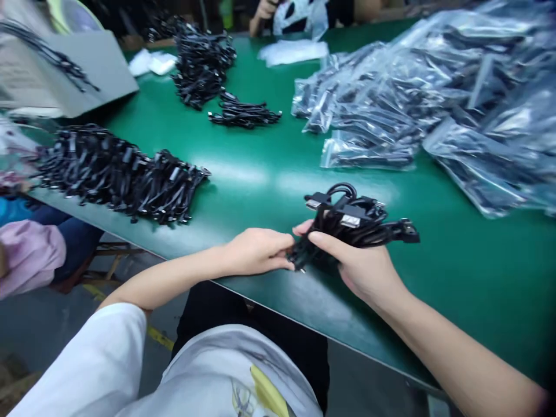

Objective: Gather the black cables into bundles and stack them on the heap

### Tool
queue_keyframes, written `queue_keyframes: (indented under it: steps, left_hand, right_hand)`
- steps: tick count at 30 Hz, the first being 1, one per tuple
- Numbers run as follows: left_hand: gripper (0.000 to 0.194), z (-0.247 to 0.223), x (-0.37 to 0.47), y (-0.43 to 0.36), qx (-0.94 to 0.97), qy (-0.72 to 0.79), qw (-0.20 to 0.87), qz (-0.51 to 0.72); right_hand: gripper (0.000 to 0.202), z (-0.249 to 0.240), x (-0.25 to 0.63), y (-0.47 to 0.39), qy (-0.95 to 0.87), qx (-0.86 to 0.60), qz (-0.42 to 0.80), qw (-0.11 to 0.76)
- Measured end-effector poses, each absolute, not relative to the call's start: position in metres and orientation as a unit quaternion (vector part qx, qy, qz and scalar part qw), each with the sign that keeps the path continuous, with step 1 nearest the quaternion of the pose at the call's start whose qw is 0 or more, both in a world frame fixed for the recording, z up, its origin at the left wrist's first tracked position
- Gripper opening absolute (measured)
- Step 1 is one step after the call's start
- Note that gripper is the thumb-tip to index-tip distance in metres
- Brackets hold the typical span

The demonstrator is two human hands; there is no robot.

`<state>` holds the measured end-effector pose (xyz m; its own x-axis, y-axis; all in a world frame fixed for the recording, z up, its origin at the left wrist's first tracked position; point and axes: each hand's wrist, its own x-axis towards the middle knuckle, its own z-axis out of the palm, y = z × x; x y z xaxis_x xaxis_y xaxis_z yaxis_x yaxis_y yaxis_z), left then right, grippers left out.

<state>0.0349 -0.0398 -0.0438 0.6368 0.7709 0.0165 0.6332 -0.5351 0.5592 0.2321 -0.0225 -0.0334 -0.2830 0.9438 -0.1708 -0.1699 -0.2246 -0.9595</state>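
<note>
A bunch of black cables (351,223) with metal-tipped plugs is gathered just above the green table, close to its front edge. My right hand (362,263) is wrapped round the bunch from the near side, thumb on top. At the bunch's left end, my left hand (260,252) has its fingers closed on the cable ends; which strands it pinches is hard to make out. Two connector heads with pale metal faces point toward me. Part of the bunch is hidden behind my right hand.
A long row of bundled black cables (125,174) lies at left. Farther back are a cable heap (202,63) and a small bundle (245,112). Clear bags of cables (391,98) pile up at right. A cardboard box (87,69) stands at back left. Other people sit left and opposite.
</note>
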Motion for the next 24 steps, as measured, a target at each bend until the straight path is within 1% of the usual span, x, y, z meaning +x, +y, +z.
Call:
queue_keyframes:
  steps: [2,3,5,7,9,11,13,16,18,20,22,24]
  left_hand:
    - [0.019,-0.034,0.014,-0.045,0.852,0.447,0.216,0.166]
    - [0.019,-0.028,-0.001,-0.048,0.831,0.495,0.164,0.195]
    - [0.020,-0.016,-0.038,-0.054,0.750,0.614,0.020,0.246]
    - [0.025,-0.007,-0.076,-0.056,0.673,0.705,-0.079,0.209]
    - [0.031,-0.004,-0.104,-0.054,0.635,0.748,-0.131,0.141]
    - [0.036,-0.005,-0.119,-0.051,0.623,0.763,-0.143,0.097]
    - [0.037,-0.008,-0.123,-0.047,0.615,0.770,-0.150,0.073]
    - [0.024,-0.009,-0.122,-0.041,0.609,0.776,-0.161,0.034]
    - [0.016,-0.004,-0.121,-0.042,0.619,0.769,-0.156,0.039]
    - [0.011,0.007,-0.117,-0.047,0.628,0.757,-0.151,0.095]
    - [0.010,0.022,-0.108,-0.056,0.626,0.746,-0.137,0.182]
    - [0.011,0.035,-0.095,-0.064,0.624,0.730,-0.070,0.272]
  right_hand:
    - [0.019,-0.035,0.233,-0.013,-0.406,-0.446,0.689,0.402]
    - [0.022,-0.036,0.234,-0.008,-0.373,-0.459,0.701,0.399]
    - [0.031,-0.038,0.235,0.000,-0.311,-0.483,0.716,0.397]
    - [0.037,-0.040,0.235,0.006,-0.271,-0.493,0.727,0.394]
    - [0.036,-0.042,0.234,0.008,-0.263,-0.485,0.736,0.394]
    - [0.035,-0.043,0.233,0.008,-0.276,-0.473,0.738,0.394]
    - [0.038,-0.041,0.232,0.005,-0.291,-0.471,0.736,0.389]
    - [0.044,-0.038,0.232,0.000,-0.313,-0.473,0.734,0.375]
    - [0.045,-0.036,0.233,-0.003,-0.331,-0.465,0.738,0.359]
    - [0.042,-0.035,0.234,-0.006,-0.342,-0.458,0.745,0.343]
    - [0.036,-0.036,0.234,-0.007,-0.342,-0.445,0.757,0.335]
    - [0.032,-0.038,0.233,-0.007,-0.325,-0.435,0.767,0.341]
